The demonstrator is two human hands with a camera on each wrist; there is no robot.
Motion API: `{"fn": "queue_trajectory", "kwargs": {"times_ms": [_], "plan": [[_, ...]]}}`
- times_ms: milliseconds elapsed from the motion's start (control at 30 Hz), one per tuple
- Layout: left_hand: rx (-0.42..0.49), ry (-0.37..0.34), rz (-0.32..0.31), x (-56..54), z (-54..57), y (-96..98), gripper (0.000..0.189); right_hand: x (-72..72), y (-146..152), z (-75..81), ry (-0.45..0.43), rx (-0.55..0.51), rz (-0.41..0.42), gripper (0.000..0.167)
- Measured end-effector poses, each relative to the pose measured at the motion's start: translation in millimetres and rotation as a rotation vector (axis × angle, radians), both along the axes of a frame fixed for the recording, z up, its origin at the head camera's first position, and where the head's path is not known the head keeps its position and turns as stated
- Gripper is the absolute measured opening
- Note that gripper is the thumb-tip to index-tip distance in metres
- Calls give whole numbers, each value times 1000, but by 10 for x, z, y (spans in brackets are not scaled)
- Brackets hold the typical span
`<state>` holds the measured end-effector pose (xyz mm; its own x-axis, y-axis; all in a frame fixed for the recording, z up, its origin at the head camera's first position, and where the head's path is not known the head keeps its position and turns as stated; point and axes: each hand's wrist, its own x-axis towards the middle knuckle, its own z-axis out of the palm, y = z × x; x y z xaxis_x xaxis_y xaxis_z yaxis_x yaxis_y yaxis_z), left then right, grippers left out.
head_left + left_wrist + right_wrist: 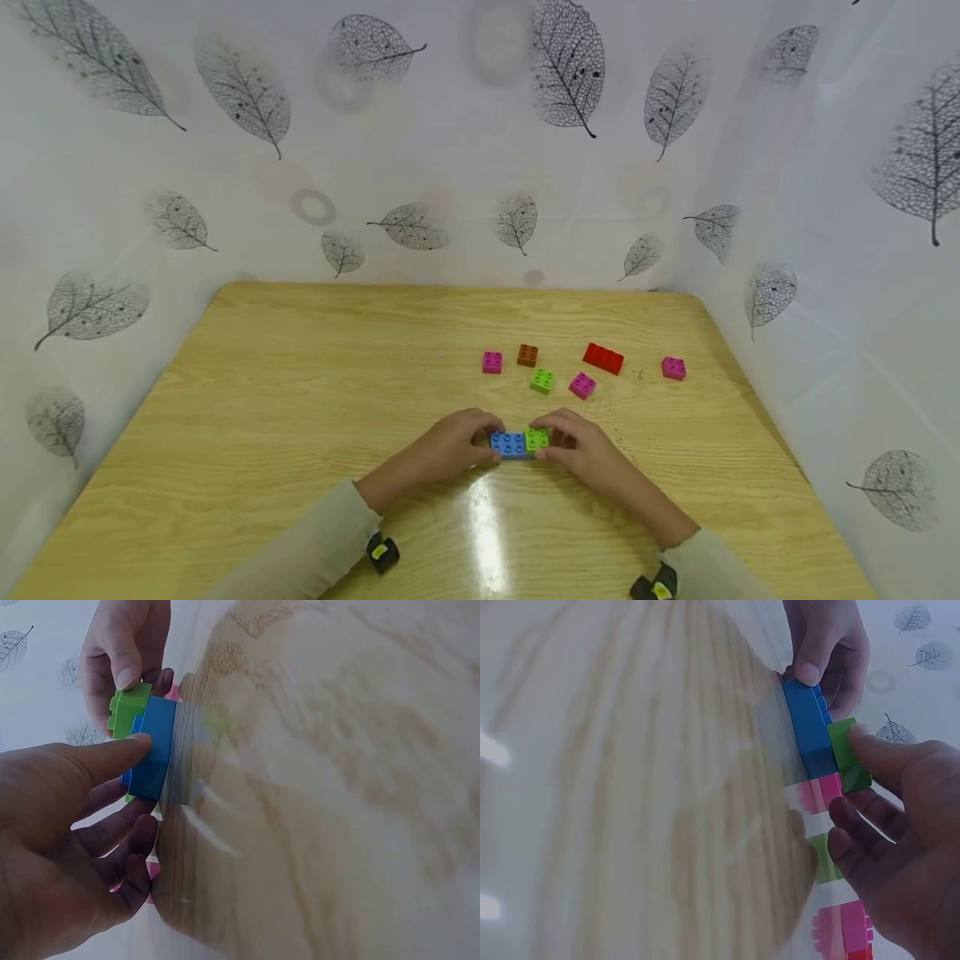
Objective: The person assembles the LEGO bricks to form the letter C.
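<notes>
In front of me a long blue building brick [508,446] lies on the wooden table [315,375], studs up. My left hand [459,442] holds its left end between thumb and fingers. A lime-green brick [536,440] sits on top of the blue brick's right end. My right hand [583,448] pinches this green brick, thumb on the near side and fingers on the far side. The right wrist view shows the green brick [848,754] on the studded side of the blue brick [808,727], a little past its end.
Beyond the hands lie a left magenta brick [492,362], a brown brick [528,355], another lime-green brick [542,381], a middle magenta brick [582,385], a long red brick [603,358] and a far-right magenta brick [674,368]. A leaf-patterned curtain [450,167] surrounds the table.
</notes>
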<state>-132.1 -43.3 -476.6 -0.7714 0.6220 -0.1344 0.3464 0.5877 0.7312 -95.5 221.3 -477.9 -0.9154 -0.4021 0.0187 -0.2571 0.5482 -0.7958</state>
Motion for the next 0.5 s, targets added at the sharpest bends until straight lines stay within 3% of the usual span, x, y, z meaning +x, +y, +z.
{"fn": "queue_trajectory", "kwargs": {"times_ms": [300,500], "plan": [[14,-12,-2,-12,-19,-7,36,-2,6,-2,-14,-8,-8,35],[43,-15,35,-52,-15,-34,35,-11,13,-3,-7,-20,4,36]]}}
